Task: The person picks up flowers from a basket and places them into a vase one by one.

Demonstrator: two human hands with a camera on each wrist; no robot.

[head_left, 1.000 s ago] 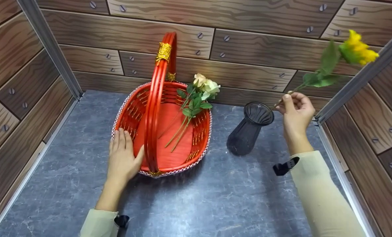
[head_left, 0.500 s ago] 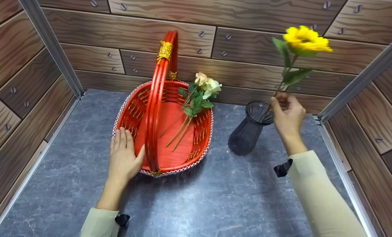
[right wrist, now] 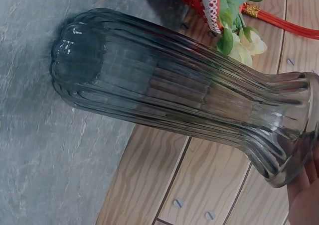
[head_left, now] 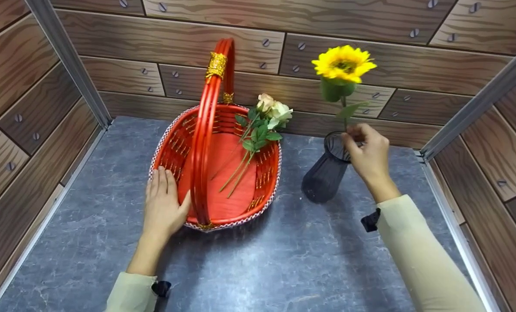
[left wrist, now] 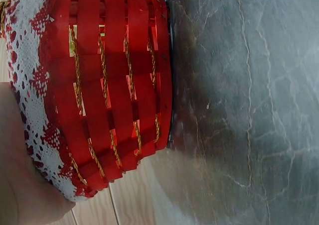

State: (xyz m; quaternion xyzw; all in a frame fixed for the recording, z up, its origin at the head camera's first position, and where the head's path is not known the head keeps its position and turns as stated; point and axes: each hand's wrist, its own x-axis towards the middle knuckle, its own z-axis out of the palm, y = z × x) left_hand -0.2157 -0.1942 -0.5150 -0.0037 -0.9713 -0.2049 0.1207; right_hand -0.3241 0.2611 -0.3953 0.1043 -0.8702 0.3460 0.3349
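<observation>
A yellow sunflower (head_left: 344,65) stands upright above the mouth of a dark, see-through ribbed glass vase (head_left: 325,177). My right hand (head_left: 368,149) pinches its stem beside the vase's rim. Whether the stem's lower end is inside the glass, I cannot tell. On the left, my left hand (head_left: 164,199) rests on the rim of a red woven basket (head_left: 264,208), fingers laid straight along the edge and thumb apart. Pale roses (head_left: 277,112) lean over the basket's back right rim, their stems lying inside. The left wrist view shows the basket's side (left wrist: 109,80) and lace-trimmed rim (left wrist: 30,70).
A tall red handle (head_left: 204,130) with gold wrapping arches over the basket. Wood-patterned panels (head_left: 154,39) wall the back and both sides of the grey marbled floor (head_left: 262,268). The vase stands right of the basket with a gap between.
My right hand has moved left to the vase's rim. The sunflower has swung from leaning far right to upright over the vase. My left hand and the basket have stayed put.
</observation>
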